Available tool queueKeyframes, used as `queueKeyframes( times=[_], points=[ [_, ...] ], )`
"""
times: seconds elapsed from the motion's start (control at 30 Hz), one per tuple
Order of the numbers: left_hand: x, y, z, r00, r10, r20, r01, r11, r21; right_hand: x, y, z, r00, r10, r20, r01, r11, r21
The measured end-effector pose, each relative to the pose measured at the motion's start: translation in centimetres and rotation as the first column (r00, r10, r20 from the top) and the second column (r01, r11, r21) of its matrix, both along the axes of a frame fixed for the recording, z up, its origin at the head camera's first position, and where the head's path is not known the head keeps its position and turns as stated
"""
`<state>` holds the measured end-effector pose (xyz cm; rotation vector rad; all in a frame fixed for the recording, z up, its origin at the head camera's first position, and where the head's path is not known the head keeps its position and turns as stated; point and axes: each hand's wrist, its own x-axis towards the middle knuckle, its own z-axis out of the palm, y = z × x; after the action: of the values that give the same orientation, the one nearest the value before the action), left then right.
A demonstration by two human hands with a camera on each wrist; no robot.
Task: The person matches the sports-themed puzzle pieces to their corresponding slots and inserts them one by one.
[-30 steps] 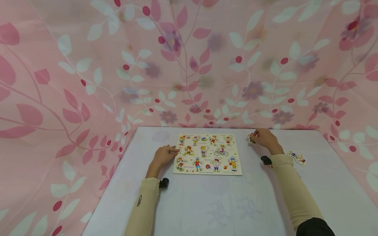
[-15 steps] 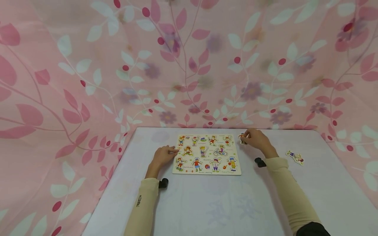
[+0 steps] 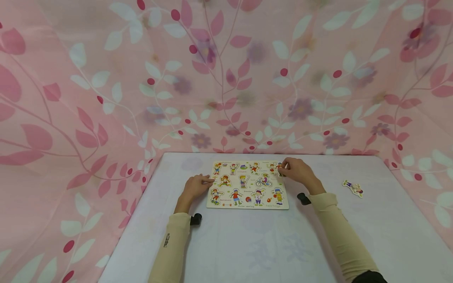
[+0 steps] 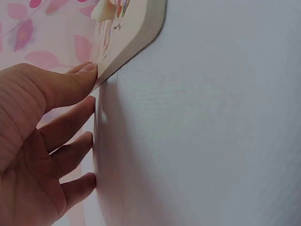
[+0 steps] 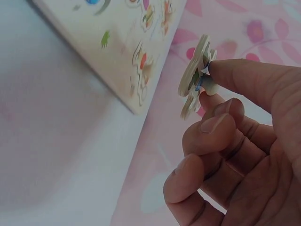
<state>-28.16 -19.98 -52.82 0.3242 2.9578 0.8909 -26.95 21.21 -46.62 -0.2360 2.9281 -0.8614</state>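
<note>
A cream wooden puzzle board (image 3: 252,188) with several colourful sporty figures set in it lies on the white-covered table. My left hand (image 3: 194,186) is at its left edge; in the left wrist view the thumb (image 4: 75,87) touches the edge while the other fingers spread loosely. Between thumb and index finger, my right hand (image 3: 301,171) pinches a puzzle piece (image 5: 195,77), seen nearly edge-on in the right wrist view. In the head view that piece overlaps the board's top right corner, beside a figure in a red outfit. The right hand's other fingers are curled below the piece.
Another loose figure-shaped piece (image 3: 352,188) lies on the table to the right. Pink floral cloth (image 3: 226,98) hangs behind the table's back edge and down its left side. Small black cameras are strapped at both wrists.
My right hand has carried the pinched piece leftward, from the table right of the board to over its top right corner. The left hand has stayed at the board's edge.
</note>
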Motion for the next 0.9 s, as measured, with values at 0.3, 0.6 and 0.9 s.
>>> queueKeyframes(
  times=[0.3, 0.6, 0.9],
  points=[
    [0.0, 0.0, -0.1, 1.0, 0.001, 0.028, -0.001, 1.0, 0.006, 0.4, -2.1, -0.4, 0.998, 0.063, -0.014, -0.063, 0.998, 0.016],
    [0.0, -0.1, 0.2, 1.0, -0.001, 0.027, 0.001, 1.0, 0.002, 0.6, -4.7, -0.5, 0.994, 0.106, -0.017, -0.105, 0.994, 0.02],
    [-0.1, -0.1, 0.1, 1.0, -0.003, 0.022, 0.003, 1.0, 0.002, 1.0, -7.3, -1.1, 0.982, 0.185, -0.029, -0.184, 0.982, 0.047]
  ],
)
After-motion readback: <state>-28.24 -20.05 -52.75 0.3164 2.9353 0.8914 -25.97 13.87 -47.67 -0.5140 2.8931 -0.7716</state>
